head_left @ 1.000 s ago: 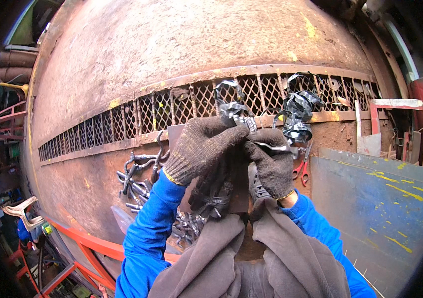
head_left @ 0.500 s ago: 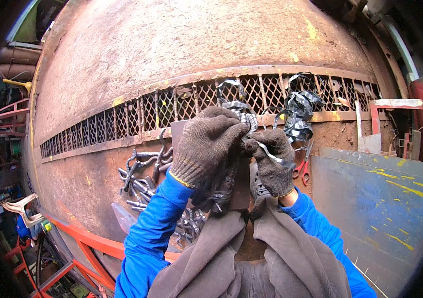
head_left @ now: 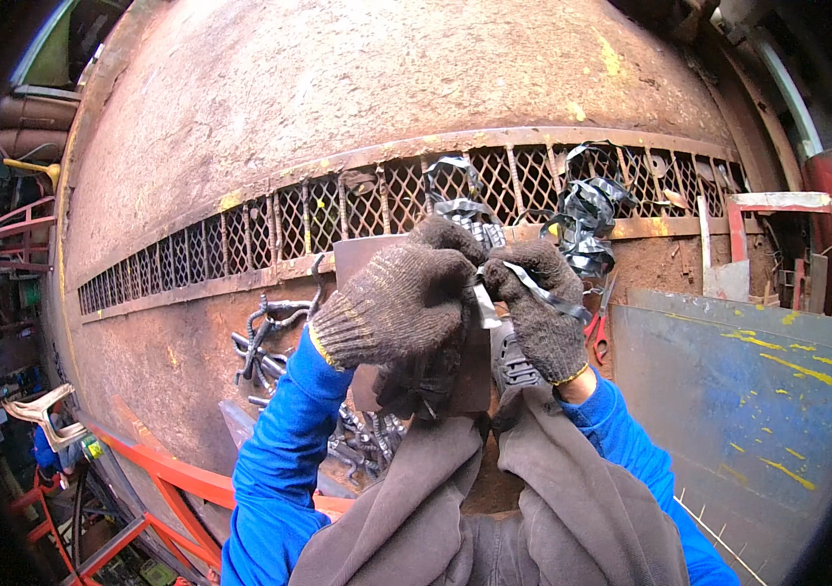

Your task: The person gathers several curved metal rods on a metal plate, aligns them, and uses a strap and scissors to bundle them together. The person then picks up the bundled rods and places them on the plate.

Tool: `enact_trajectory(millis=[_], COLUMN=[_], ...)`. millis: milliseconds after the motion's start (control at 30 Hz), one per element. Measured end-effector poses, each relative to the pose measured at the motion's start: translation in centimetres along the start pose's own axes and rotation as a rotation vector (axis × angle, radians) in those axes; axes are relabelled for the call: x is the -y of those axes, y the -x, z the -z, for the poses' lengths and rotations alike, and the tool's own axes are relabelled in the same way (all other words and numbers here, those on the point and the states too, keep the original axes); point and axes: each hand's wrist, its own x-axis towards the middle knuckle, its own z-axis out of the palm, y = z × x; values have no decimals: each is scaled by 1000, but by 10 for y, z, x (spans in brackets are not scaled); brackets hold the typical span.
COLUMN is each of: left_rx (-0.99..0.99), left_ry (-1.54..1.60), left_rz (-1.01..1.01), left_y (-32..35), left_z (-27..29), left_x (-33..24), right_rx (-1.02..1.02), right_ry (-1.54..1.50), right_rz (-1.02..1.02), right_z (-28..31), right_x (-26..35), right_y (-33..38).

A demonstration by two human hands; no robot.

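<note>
"So, how many hands do we count, and what do they have?"

"We count two, both in dark knitted gloves. The left hand point(head_left: 479, 278) is closed, its fingers bent together, and at their tips the strip point(head_left: 487, 309) comes out. The right hand point(head_left: 499, 278) is also closed, pinching a shiny length which crosses over its back. So we see two lengths between and over the hands; if they are one piece, we cannot tell."

"And around them?"

"We see one pair of scissors point(head_left: 601, 337) with red handles, just beside the right hand. Two tangles of dark strips lie at the grating point(head_left: 323, 215): one beyond the hands, the other point(head_left: 587, 225) to the right. The metal rods point(head_left: 274, 337) are bent and overlap on the left, too many for counting."

"What stands in the way?"

"The left glove covers most of the dark bundle point(head_left: 421, 379) above the brown board point(head_left: 474, 386)."

"How does the strip look?"

"It is narrow, flat, silvery-white where light falls, and a little curled."
</note>
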Motion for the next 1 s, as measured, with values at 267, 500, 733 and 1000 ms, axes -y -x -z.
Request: enact_trajectory(millis=[267, 500, 733, 1000], left_rx=[-47, -251, -366, -337], left_ry=[71, 41, 317, 176], left_rz=[108, 32, 245, 128], left_y=[-3, -2, -2, 8], left_z=[-12, -22, -21, -22], left_x=[4, 10, -2, 3], right_rx=[27, 49, 95, 58], right_ry=[110, 175, 125, 2], right_rz=[-47, -37, -154, -206], right_z=[0, 0, 3, 0], right_x=[6, -1, 8, 11], right_y=[-3, 1, -7, -10])
